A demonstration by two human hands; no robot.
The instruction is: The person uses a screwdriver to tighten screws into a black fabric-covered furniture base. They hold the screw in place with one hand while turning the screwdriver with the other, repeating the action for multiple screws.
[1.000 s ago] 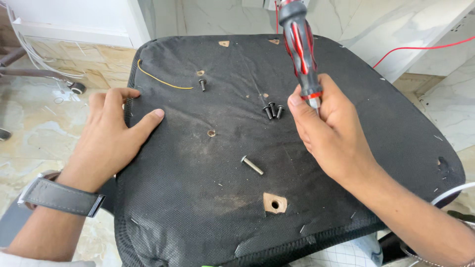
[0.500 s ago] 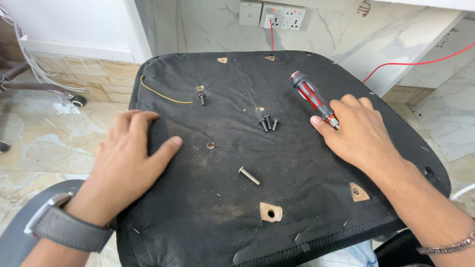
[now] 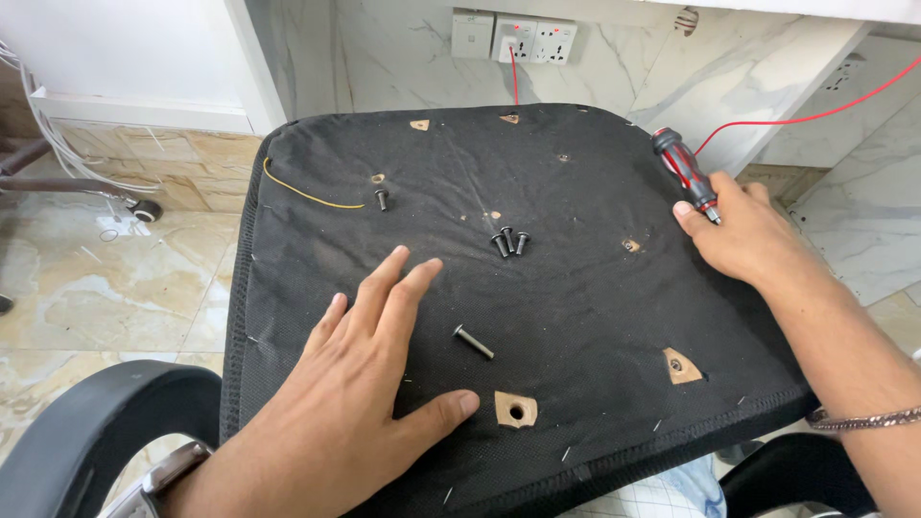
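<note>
Screwdriver (image 3: 685, 176) with red-and-black handle, lying at the right edge of the upturned black seat base (image 3: 576, 317), handle pointing away toward the wall. Right hand (image 3: 743, 235) resting on the fabric at that edge, thumb and fingertips closed around the tool's near, metal end. Left hand (image 3: 369, 384) spread flat on the seat's near-left part, palm down, fingers open, grasping nothing; wristwatch (image 3: 158, 484) at its wrist. Loose silver bolt (image 3: 473, 341) lying just beyond the left thumb, near but not touching. Three short black bolts (image 3: 508, 242) clustered together near the seat's middle, well apart from both hands. One more black bolt (image 3: 382, 200) standing farther left, beside a yellow wire (image 3: 307, 195) curving across the fabric. Torn patches with mounting holes in the cloth, one hole (image 3: 517, 412) just right of the left thumb. Wall sockets (image 3: 518, 38) behind, red cable (image 3: 815, 113) running right. Black armrest (image 3: 86, 422) at lower left.
</note>
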